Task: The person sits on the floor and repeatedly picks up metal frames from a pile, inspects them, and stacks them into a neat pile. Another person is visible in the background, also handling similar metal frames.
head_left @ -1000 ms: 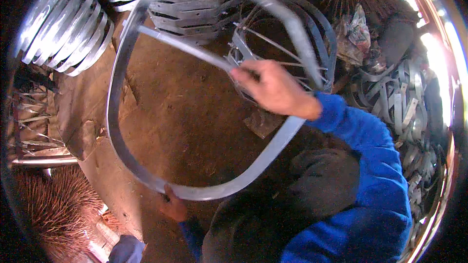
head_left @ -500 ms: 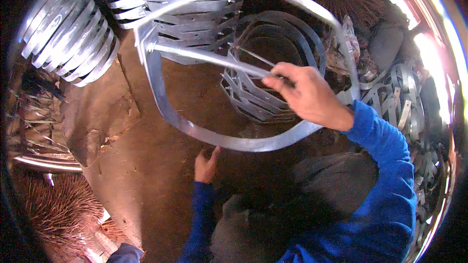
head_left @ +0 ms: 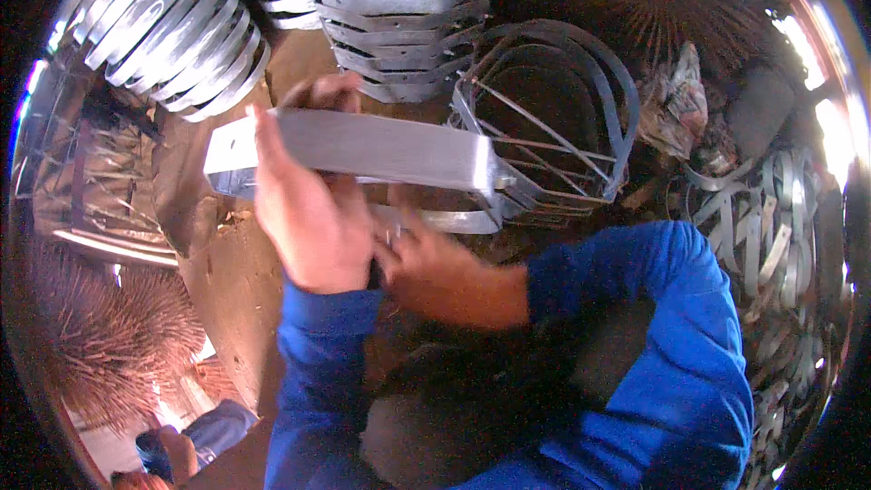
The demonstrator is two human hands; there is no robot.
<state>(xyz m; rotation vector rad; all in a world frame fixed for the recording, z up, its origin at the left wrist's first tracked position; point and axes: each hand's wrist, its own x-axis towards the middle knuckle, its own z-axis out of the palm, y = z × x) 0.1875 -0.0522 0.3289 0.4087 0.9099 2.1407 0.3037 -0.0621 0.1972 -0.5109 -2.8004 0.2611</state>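
My left hand grips a bent flat-metal hoop at its left part, thumb along the near face and fingertips showing above the far side. The hoop is held up nearly edge-on, its broad band facing me. My right hand reaches across under the hoop, its fingers curled beside my left wrist. A small dark piece shows at its fingertips, but blur and overlap hide what it is. Behind the hoop's right end lies a loose coil of metal bands with thin rods across it.
Stacked metal hoops stand at the far left and far middle. Loose metal strips are heaped on the right. Bundles of thin rusty rods lie at left. At lower left, part of another person in blue clothing shows.
The hoop has swung from facing me openly to nearly edge-on, and shifted left. My left hand has risen and taken hold of it. My right hand has moved down and left beneath it.
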